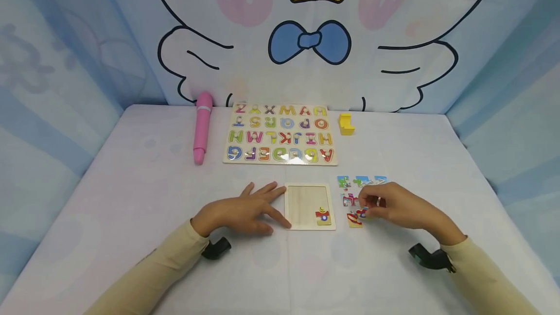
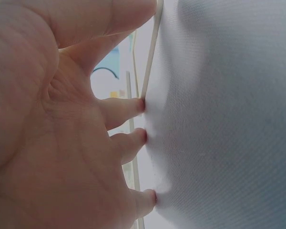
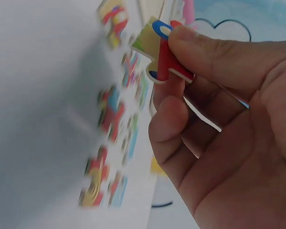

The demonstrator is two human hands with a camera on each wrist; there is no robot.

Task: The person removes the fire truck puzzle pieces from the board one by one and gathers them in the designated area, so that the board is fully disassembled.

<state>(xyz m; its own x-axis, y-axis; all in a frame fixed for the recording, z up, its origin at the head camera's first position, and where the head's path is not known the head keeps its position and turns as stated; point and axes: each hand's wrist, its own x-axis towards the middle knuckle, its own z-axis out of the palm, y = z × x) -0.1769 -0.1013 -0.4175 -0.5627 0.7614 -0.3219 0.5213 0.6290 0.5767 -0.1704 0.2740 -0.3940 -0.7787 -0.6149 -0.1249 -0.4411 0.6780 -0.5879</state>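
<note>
My left hand lies with its fingers spread, fingertips along the left edge of the wooden puzzle tray; in the left wrist view the fingertips come down at the tray's edge and the cloth. One puzzle piece, red with a blue ring, sits in the tray's lower right corner. To the right, my right hand pinches a puzzle piece, red and blue on tan, between thumb and fingers. Around and under that hand lie several loose pieces, among them a red-and-yellow piece and a blue-and-green piece.
Behind the tray lies an alphabet peg board with colourful letters. A pink pen-shaped object is to its left, a small yellow block to its right. A patterned curtain backs the white-covered table.
</note>
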